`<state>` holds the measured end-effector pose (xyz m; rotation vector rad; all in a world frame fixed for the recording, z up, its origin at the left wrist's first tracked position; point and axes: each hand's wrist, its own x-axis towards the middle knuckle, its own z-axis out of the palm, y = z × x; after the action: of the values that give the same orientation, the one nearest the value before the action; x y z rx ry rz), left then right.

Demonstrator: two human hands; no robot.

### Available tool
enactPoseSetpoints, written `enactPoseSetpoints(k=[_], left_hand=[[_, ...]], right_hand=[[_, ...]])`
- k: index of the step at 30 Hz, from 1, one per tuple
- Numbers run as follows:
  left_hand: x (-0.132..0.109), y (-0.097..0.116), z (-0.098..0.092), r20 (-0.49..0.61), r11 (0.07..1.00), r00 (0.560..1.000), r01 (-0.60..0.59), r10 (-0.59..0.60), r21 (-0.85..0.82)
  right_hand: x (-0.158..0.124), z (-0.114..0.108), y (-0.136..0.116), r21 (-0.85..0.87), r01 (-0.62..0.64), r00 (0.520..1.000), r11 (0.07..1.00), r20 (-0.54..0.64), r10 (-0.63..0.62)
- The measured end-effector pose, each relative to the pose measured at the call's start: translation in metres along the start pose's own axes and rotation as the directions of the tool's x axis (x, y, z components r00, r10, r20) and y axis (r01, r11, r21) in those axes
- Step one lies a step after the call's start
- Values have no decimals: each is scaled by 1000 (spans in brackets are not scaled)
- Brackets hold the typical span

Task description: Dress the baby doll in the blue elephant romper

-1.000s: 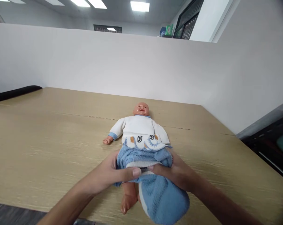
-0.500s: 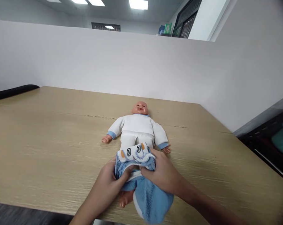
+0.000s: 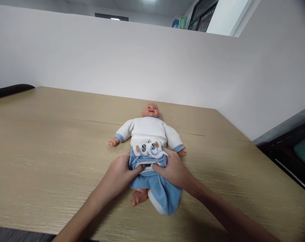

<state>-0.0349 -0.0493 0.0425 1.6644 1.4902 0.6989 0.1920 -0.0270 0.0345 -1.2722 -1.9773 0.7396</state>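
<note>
A baby doll in a white top lies on its back on the wooden table, head away from me. Blue fleece pants with a white embroidered bib flap cover its legs and hips; one bare foot sticks out at the lower left. My left hand grips the pants' waistband on the left side, thumb pressed to the middle. My right hand grips the same waistband on the right side. Both hands are closed on the fabric at the doll's waist.
White partition walls stand behind and to the right of the table. A dark chair back shows at the far left edge. A dark shelf or cabinet with something teal inside is at the right.
The bunched pants have moved up the doll from its thighs to its waist, with both hands following. The bib flap now lies over the doll's belly.
</note>
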Motion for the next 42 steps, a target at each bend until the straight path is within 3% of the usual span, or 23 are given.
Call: enactPoseSetpoints(k=[5, 10, 13, 18, 22, 32, 42], left_hand=[[4, 5, -13, -35, 998, 998, -48, 49, 37], [-34, 8, -19, 33, 993, 999, -15, 19, -113], [-57, 0, -16, 93, 990, 996, 15, -1, -143], [-70, -20, -6, 180, 990, 983, 65, -41, -129], [-70, -27, -2, 176, 993, 981, 94, -81, -67], [-76, -22, -3, 202, 996, 975, 89, -89, 9], [-73, -19, 0, 105, 968, 984, 115, -142, 224]], right_hand=[[14, -14, -13, -64, 20, 1000, 998, 18, -19], [-2, -29, -56, -25, 49, 986, 998, 164, -45], [-15, -26, -68, -23, 20, 970, 1000, 244, -14], [-27, -8, -56, -75, -60, 933, 995, 350, 83], [-33, 4, -48, -225, -65, 940, 972, 313, 135], [-42, 6, -57, -277, -69, 925, 958, 342, 166], [-41, 5, -57, -265, -69, 925, 962, 343, 161]])
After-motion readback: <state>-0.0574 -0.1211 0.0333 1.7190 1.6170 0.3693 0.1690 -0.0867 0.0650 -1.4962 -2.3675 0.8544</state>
